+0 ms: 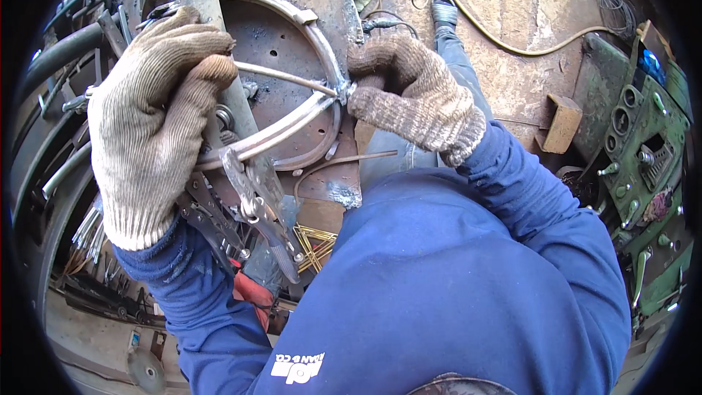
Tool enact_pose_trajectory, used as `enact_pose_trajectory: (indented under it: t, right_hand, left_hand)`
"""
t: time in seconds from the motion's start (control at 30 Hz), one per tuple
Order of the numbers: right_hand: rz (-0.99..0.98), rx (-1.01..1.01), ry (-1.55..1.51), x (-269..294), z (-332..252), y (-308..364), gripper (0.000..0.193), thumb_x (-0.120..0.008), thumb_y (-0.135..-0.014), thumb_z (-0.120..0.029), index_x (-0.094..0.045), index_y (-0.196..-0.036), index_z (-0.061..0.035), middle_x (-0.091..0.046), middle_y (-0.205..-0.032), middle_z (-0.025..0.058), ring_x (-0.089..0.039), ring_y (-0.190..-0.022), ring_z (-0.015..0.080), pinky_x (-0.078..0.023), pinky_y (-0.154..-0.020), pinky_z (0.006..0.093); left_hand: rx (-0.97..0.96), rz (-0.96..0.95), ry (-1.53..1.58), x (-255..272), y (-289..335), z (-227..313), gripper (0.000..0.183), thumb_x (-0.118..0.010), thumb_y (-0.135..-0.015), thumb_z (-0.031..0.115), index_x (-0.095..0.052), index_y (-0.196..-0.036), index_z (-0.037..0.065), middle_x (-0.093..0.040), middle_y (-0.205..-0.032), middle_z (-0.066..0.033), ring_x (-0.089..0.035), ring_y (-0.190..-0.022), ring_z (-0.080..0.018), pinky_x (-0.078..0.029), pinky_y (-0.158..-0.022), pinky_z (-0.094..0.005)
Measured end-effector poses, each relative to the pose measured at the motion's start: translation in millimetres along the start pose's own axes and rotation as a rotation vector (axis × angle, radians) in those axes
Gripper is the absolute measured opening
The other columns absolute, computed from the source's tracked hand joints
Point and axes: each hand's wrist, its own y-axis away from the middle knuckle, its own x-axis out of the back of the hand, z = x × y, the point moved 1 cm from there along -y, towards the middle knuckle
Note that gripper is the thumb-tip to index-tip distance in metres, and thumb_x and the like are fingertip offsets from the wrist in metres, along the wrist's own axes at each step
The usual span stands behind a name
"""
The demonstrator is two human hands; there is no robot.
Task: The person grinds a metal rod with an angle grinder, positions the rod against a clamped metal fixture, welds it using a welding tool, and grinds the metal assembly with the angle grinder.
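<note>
My left hand (pixel 157 113), in a knitted work glove, is closed at the left of the steel work plate (pixel 259 36). A thin metal rod (pixel 285 77) runs from its fingertips to a joint on the rim of a round metal ring (pixel 322 40). My right hand (pixel 420 95), gloved too, is pinched against that joint from the right; what lies between its fingers is hidden. A curved metal bar (pixel 285 132) leads from the joint down to the left. Locking pliers (pixel 259 212) grip near its lower end. An upright flat steel strip (pixel 201 0) stands beside my left hand.
Brass-coloured rods (pixel 314 245) and a red object (pixel 252 296) lie below the plate. A cable (pixel 504 44) crosses the floor at the far right, near a rusty metal block (pixel 561 124). A green machine (pixel 643 153) with levers stands at right. Metal stock crowds the left.
</note>
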Motion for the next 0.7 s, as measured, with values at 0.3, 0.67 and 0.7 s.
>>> enact_pose_trajectory:
  t: [0.3,0.67,0.7]
  right_hand:
    - [-0.133,-0.081,0.012,14,-9,-8,0.039,-0.084,-0.085,-0.017,-0.067,-0.118,-0.0032,-0.07,-0.099,0.0065,-0.067,-0.087,0.0123,-0.057,-0.078,0.0283]
    - [-0.161,0.03,0.216,12,-16,-17,0.039,-0.087,-0.081,-0.023,-0.069,-0.11,-0.0038,-0.067,-0.087,0.0065,-0.066,-0.076,0.0136,-0.055,-0.067,0.0308]
    - [-0.146,0.044,0.252,14,-15,-18,0.039,-0.087,-0.081,-0.023,-0.069,-0.11,-0.0036,-0.067,-0.086,0.0065,-0.066,-0.075,0.0137,-0.055,-0.066,0.0308]
  left_hand:
    - [0.047,-0.025,-0.031,-3,-6,3,0.032,-0.081,-0.081,0.013,-0.074,-0.109,-0.001,-0.073,-0.116,-0.0174,-0.059,-0.13,-0.0372,-0.044,-0.111,-0.0472]
    - [0.073,-0.053,-0.037,2,-7,6,0.036,-0.083,-0.076,0.02,-0.076,-0.107,0.002,-0.074,-0.115,-0.0169,-0.058,-0.131,-0.0391,-0.038,-0.114,-0.0542]
    - [0.067,-0.053,-0.022,-1,-9,4,0.037,-0.083,-0.075,0.02,-0.076,-0.107,0.002,-0.074,-0.115,-0.0169,-0.058,-0.131,-0.0392,-0.038,-0.114,-0.0542]
